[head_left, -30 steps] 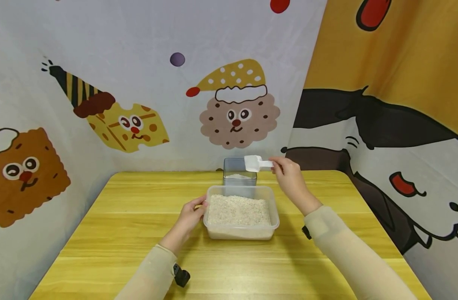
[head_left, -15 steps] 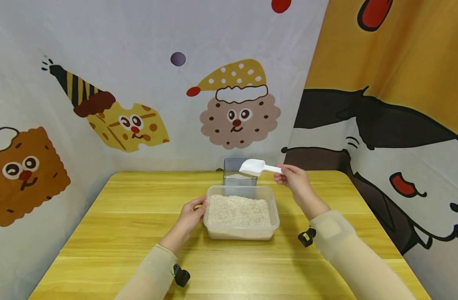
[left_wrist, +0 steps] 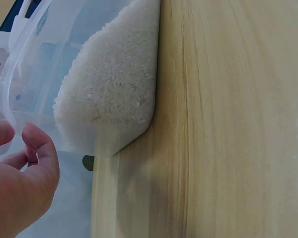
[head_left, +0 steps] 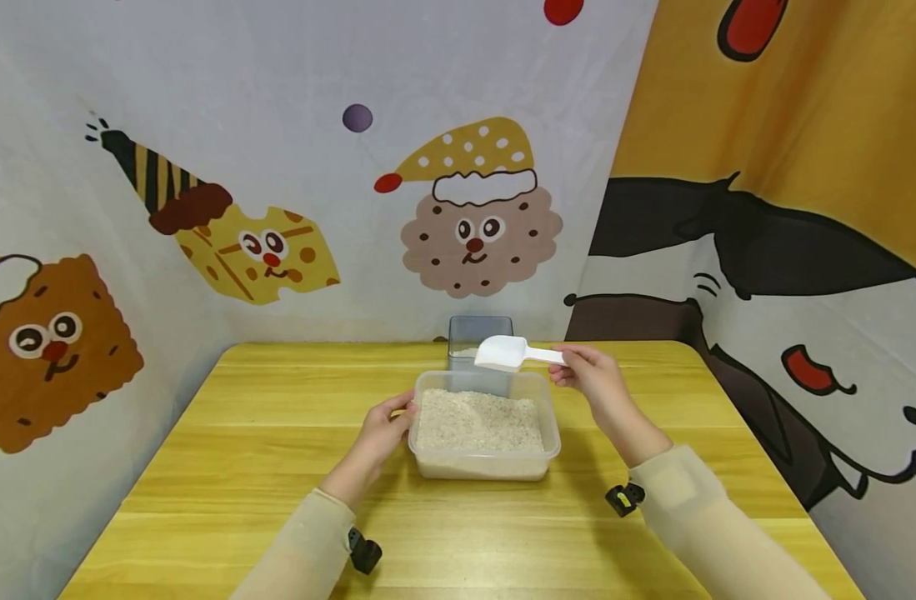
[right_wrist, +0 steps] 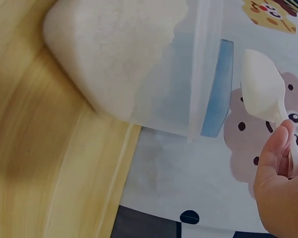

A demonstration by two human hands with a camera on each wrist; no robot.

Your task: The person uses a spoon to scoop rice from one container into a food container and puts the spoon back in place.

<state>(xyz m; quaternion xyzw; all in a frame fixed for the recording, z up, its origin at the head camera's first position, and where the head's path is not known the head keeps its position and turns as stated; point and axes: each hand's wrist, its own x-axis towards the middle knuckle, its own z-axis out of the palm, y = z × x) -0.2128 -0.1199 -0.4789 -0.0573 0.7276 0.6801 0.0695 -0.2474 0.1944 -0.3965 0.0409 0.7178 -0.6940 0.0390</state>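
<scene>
My right hand (head_left: 594, 379) holds a white plastic scoop (head_left: 503, 353) by its handle, up above the back edge of a clear plastic box (head_left: 480, 466). Rice (head_left: 476, 421) fills much of that box; in the left wrist view it slopes up in a heap against the wall. My left hand (head_left: 378, 437) pinches the box's left rim between thumb and fingers, as the left wrist view confirms. Behind the box stands a bluish see-through container (head_left: 481, 327), partly hidden by the scoop and the box, with some pale grain inside.
The boxes stand on a wood-grain table (head_left: 277, 483). A cloth backdrop (head_left: 292, 75) with cartoon figures hangs along the table's far edge and both sides. Each wrist carries a small black camera.
The right hand has brought the scoop down and toward me, from over the bluish container to above the rice box's back edge, turning its bowl slightly. The left hand keeps its place on the rim.
</scene>
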